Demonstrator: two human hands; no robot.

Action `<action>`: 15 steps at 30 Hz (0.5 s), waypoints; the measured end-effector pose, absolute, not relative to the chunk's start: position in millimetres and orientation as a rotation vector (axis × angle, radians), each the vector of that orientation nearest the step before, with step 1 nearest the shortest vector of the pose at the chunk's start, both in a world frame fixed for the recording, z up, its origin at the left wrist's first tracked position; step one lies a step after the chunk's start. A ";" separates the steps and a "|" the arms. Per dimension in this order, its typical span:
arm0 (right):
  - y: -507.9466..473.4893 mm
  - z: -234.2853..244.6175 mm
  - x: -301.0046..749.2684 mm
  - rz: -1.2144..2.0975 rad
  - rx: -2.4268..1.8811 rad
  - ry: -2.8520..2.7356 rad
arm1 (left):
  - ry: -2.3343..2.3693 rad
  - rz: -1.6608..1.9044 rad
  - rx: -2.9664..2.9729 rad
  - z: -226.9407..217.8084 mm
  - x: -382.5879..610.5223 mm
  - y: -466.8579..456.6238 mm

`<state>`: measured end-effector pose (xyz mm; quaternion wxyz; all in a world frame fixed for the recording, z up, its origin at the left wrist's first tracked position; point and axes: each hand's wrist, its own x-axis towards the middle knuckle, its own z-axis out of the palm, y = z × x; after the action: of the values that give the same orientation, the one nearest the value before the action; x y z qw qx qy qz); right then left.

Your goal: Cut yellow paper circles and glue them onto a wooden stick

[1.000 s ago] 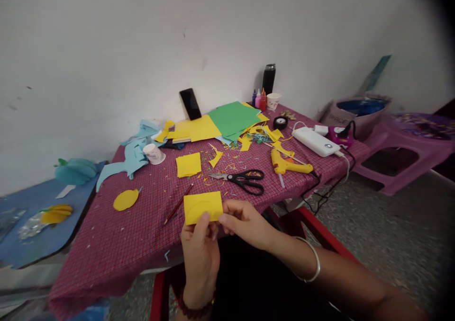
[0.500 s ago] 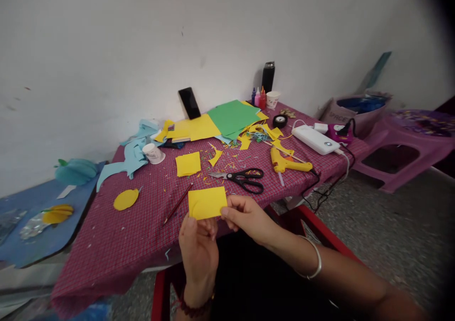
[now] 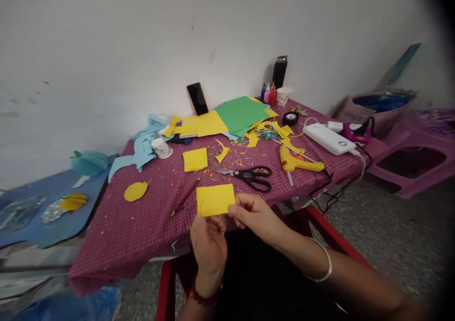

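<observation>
A small rectangle of yellow paper [image 3: 217, 200] is held up over the table's near edge, with a faint curved line on its left part. My left hand [image 3: 210, 243] pinches its lower left corner, the other fingers curled behind. From the right side, my right hand [image 3: 254, 214] grips the lower right corner between thumb and fingers. Just beyond the paper lie black-handled scissors [image 3: 249, 175], their blades pointing left. A dark red pencil [image 3: 185, 198] rests to the left. Behind it sits a stack of yellow paper squares [image 3: 195, 159], and a yellow paper disc [image 3: 135, 191] lies farther left.
A yellow glue gun [image 3: 298, 162] and a white power bank [image 3: 329, 139] with cables are on the right. Green paper [image 3: 241, 116], paper scraps and a phone [image 3: 197, 98] stand along the back. A paper cup [image 3: 161, 148] tilts among blue offcuts [image 3: 142, 150].
The view has turned slightly left, so the whole scene sits farther right. Both hands keep hold of the yellow paper, almost unchanged.
</observation>
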<state>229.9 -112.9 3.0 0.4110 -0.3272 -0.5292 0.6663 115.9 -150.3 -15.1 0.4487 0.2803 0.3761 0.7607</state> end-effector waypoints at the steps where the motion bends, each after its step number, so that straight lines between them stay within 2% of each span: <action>1: -112.9 3.0 229.9 1.671 -0.826 -1.338 | 0.957 1.889 0.698 -15.8 116.7 -150.7; 9: -114.3 -1.0 231.1 1.545 -0.828 -1.429 | 1.085 1.873 0.691 -16.9 121.3 -150.9; 15: -113.4 2.9 235.2 1.334 -0.867 -1.563 | 1.092 1.830 0.725 -17.2 119.8 -150.0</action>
<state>235.2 -113.4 2.9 0.4399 -0.3490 -0.6294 0.5372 119.8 -150.0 -17.2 0.4309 0.2909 0.4377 0.7336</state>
